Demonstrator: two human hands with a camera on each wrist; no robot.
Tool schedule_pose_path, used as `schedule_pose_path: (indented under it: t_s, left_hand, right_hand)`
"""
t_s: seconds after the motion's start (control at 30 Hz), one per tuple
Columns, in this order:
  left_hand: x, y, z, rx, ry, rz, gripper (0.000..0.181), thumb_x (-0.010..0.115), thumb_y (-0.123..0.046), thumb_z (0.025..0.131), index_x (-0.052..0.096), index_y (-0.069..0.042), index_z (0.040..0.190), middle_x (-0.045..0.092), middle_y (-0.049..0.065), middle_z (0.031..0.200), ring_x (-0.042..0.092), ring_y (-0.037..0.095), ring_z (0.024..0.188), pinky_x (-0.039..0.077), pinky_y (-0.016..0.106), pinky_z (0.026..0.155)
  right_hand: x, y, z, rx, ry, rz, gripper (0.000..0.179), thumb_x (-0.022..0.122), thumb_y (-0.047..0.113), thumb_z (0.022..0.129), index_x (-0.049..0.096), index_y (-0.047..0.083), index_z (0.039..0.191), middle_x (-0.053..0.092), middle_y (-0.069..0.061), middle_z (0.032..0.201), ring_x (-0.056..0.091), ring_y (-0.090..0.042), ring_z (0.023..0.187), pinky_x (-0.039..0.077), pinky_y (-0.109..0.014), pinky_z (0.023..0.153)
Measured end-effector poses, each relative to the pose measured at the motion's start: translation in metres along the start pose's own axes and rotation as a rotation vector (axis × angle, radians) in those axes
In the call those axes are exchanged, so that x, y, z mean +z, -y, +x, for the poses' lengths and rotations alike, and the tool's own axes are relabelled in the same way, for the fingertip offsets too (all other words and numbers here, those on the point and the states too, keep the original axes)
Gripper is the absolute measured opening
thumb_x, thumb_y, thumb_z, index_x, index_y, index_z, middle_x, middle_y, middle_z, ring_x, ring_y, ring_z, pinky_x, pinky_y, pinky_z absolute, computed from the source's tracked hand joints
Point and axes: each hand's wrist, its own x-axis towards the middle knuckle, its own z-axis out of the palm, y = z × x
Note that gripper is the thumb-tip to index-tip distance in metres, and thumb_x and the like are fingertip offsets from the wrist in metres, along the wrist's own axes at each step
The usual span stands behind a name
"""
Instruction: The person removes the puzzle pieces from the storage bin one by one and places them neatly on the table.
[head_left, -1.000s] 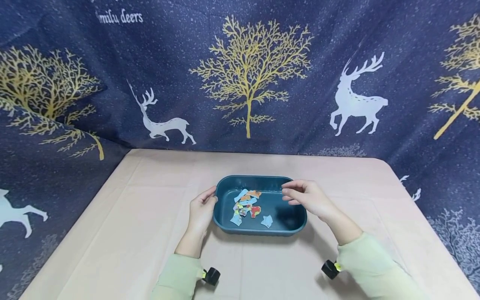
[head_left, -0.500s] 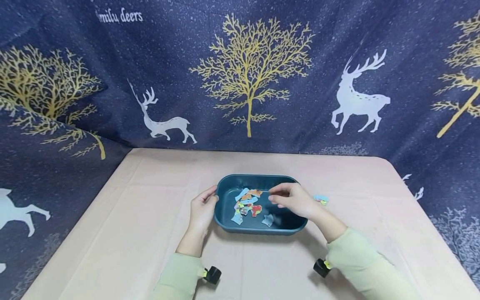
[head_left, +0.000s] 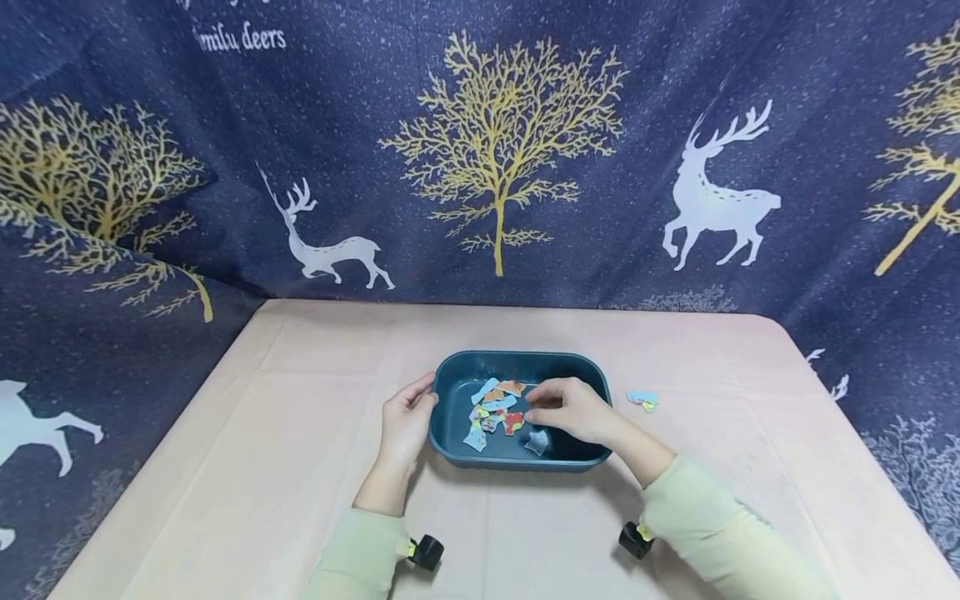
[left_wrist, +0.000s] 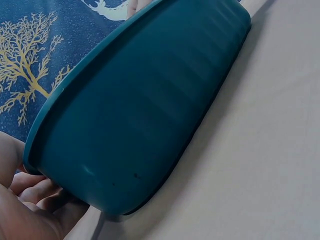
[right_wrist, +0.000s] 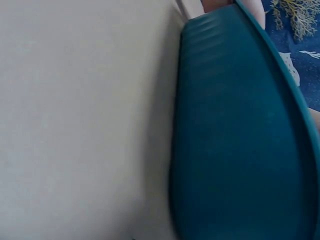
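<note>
A dark teal plastic basin (head_left: pixel 570 454) stands on the table, with several small printed puzzle pieces (head_left: pixel 497 403) lying mostly in its left half. My left hand (head_left: pixel 403 425) grips the basin's left end, thumb at the rim and fingers curled below it in the left wrist view. My right hand (head_left: pixel 573 410) is over the inside of the basin, fingers loosely bent, tips right by a red puzzle piece (head_left: pixel 513 423). Nothing shows between them. Under this hand lies a light blue piece (head_left: pixel 537 442). In the right wrist view the basin's outer wall (right_wrist: pixel 240 130) hides the fingers.
One blue and yellow puzzle piece (head_left: pixel 642 401) lies on the table just right of the basin. A beige cloth (head_left: pixel 300 433) covers the table. Behind it hangs a dark blue curtain (head_left: pixel 450 292) with trees and deer.
My right hand has moved left from the basin's right rim into the basin, toward the pieces. The puzzle piece on the table, hidden before, now shows. My left hand stays put.
</note>
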Motion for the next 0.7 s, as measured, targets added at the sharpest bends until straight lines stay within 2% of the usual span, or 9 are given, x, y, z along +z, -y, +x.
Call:
schedule_pose_path:
  t_s: [0.13,0.3,0.47,0.7]
  left_hand:
    - [0.0,0.0,0.001,-0.004,-0.002,-0.002,0.038,0.052,-0.006,0.089,0.06,-0.005,0.126,0.059,0.014,0.13,0.055,0.025,0.123,0.047,0.032,0.102]
    - [0.0,-0.002,0.004,-0.004,-0.004,-0.009,0.038,0.052,-0.006,0.088,0.06,-0.004,0.125,0.059,0.014,0.131,0.055,0.025,0.123,0.047,0.032,0.102]
    - [0.001,-0.003,0.007,0.022,-0.006,-0.019,0.037,0.052,-0.004,0.089,0.06,-0.003,0.125,0.059,0.016,0.13,0.055,0.026,0.123,0.047,0.033,0.102]
    - [0.0,0.0,0.001,0.017,0.005,-0.003,0.037,0.052,-0.004,0.088,0.059,-0.001,0.125,0.058,0.017,0.131,0.054,0.027,0.124,0.046,0.034,0.103]
  right_hand:
    - [0.005,-0.001,0.002,0.006,0.013,-0.046,0.033,0.069,0.025,0.085,0.067,0.002,0.108,0.07,-0.007,0.1,0.063,-0.015,0.09,0.055,-0.024,0.077]
    - [0.008,0.0,0.005,0.039,0.024,-0.103,0.029,0.07,0.023,0.084,0.067,0.004,0.105,0.071,-0.006,0.098,0.062,-0.012,0.085,0.055,-0.025,0.073]
    - [0.006,0.001,0.008,0.05,0.017,-0.153,0.025,0.072,0.02,0.082,0.068,0.004,0.101,0.07,-0.006,0.094,0.062,-0.012,0.083,0.055,-0.028,0.072]
    - [0.013,0.0,0.003,0.116,0.048,-0.294,0.027,0.08,0.022,0.071,0.067,0.009,0.091,0.066,-0.001,0.085,0.059,-0.012,0.082,0.053,-0.031,0.075]
